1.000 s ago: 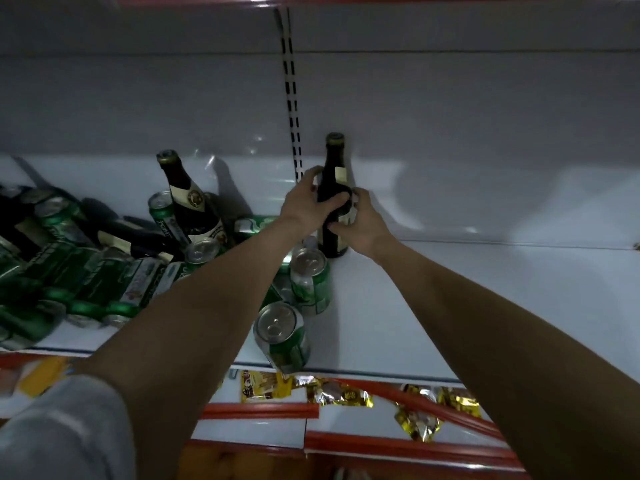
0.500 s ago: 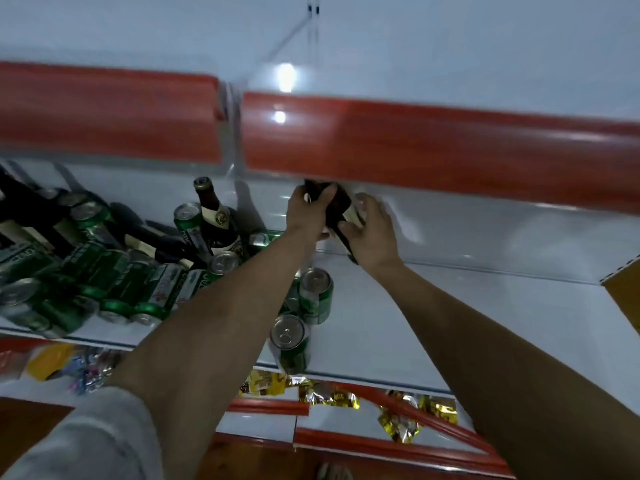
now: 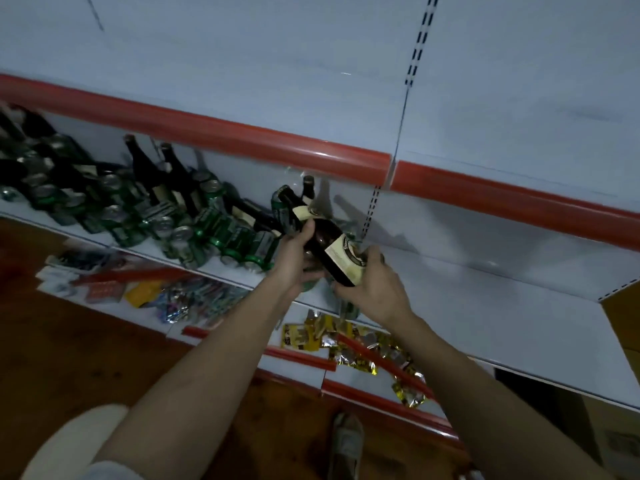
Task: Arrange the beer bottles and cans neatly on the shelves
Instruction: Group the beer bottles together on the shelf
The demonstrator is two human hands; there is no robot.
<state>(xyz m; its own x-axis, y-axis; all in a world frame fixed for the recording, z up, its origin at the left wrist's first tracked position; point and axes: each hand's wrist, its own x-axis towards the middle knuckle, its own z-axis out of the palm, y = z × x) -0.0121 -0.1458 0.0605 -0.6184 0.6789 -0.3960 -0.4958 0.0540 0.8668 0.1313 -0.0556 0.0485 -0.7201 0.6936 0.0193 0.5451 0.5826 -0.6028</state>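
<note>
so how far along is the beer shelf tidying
Barely started. No neat row shows yet. In hand: both hands, left and right, hold one dark beer bottle, tilted above the shelf. Left to do: the jumbled pile of green cans and dark bottles further left.

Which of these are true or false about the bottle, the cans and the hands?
1. Both hands hold one dark bottle. True.
2. The bottle stands upright on the shelf. False: it is tilted and held above the middle shelf.
3. The left hand grips the neck end, the right hand the base end. True.
4. The green cans are in neat rows. False: they lie jumbled among bottles.
5. The yellow packets are on the top shelf. False: they lie on the lowest shelf.
</note>
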